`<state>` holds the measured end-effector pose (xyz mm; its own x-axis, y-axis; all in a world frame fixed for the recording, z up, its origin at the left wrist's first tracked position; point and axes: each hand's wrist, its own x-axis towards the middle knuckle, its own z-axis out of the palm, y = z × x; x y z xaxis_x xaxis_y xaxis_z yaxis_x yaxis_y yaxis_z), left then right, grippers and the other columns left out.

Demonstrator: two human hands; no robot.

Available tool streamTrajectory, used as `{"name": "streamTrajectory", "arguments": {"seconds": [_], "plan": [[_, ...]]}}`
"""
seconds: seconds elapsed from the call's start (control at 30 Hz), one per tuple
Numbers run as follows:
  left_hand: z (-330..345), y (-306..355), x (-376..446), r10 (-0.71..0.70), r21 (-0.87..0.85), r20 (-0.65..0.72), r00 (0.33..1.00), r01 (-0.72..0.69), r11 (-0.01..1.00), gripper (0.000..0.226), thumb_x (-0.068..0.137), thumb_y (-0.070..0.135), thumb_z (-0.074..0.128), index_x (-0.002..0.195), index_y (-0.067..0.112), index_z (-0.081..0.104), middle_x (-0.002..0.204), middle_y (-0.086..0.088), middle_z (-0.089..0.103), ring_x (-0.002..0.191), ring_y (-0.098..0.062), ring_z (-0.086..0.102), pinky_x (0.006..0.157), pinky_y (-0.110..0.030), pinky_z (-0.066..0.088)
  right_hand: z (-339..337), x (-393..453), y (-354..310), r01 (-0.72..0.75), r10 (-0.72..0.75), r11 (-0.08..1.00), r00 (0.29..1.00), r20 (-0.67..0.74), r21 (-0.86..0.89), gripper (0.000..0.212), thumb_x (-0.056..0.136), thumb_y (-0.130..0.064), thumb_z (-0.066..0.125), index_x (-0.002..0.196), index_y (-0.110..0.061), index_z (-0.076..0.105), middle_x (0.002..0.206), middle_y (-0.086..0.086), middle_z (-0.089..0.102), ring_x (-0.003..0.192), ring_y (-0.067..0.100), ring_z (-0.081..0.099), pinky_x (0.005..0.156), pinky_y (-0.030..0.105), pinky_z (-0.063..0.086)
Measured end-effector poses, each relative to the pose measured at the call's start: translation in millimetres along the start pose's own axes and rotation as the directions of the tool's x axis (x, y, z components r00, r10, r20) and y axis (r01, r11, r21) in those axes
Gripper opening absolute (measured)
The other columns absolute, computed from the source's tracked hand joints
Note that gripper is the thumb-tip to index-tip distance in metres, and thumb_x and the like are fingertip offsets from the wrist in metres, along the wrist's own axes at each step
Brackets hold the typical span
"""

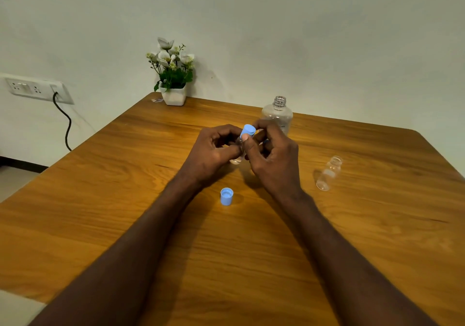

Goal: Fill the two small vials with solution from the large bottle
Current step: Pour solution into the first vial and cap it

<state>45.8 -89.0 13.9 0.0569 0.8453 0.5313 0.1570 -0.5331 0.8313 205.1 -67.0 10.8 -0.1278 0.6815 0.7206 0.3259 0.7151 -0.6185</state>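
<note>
Left hand [214,149] fingers grip a small clear glass vial [237,153] above mid-bench; right hand [273,154] fingers pinch its light-blue plastic cap [248,130]. Behind stands the uncapped large clear bottle [277,115]. An open second clear vial [329,173] stands right, a loose blue cap [226,196] near on the wooden bench [377,237].

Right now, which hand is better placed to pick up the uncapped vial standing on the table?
Probably the right hand: the open vial stands just off its side, while the left hand grips the capped vial.
</note>
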Motion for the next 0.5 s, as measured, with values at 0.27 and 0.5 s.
{"name": "streamTrajectory", "arguments": {"seconds": [0.27,0.5], "plan": [[0.1,-1.7,-1.1,-0.016,-0.019,-0.002,1.0,0.016,1.0,0.023,0.086,0.009,0.065,0.105,-0.002,0.074,0.089,-0.012,0.073,0.079,-0.014,0.064,0.068,-0.019,0.048,-1.0,-1.4,-1.5,0.023,-0.023,1.0,1.0,0.015,0.007,0.034,0.101,-0.032,0.066,0.13,-0.017,0.057,0.068,0.001,0.064,0.059,0.017,0.067,0.055,0.043,0.055],[-0.7,-2.4,-0.2,-0.019,-0.021,0.004,1.0,0.019,1.0,0.022,0.09,0.004,0.063,0.106,-0.006,0.073,0.09,-0.011,0.073,0.081,-0.012,0.065,0.069,-0.018,0.048,0.5,-0.1,2.7,0.012,-0.011,1.0,1.0,0.011,-0.026,0.035,0.1,-0.039,0.069,0.124,-0.015,0.062,0.06,-0.005,0.061,0.051,0.012,0.061,0.05,0.035,0.048]]}}
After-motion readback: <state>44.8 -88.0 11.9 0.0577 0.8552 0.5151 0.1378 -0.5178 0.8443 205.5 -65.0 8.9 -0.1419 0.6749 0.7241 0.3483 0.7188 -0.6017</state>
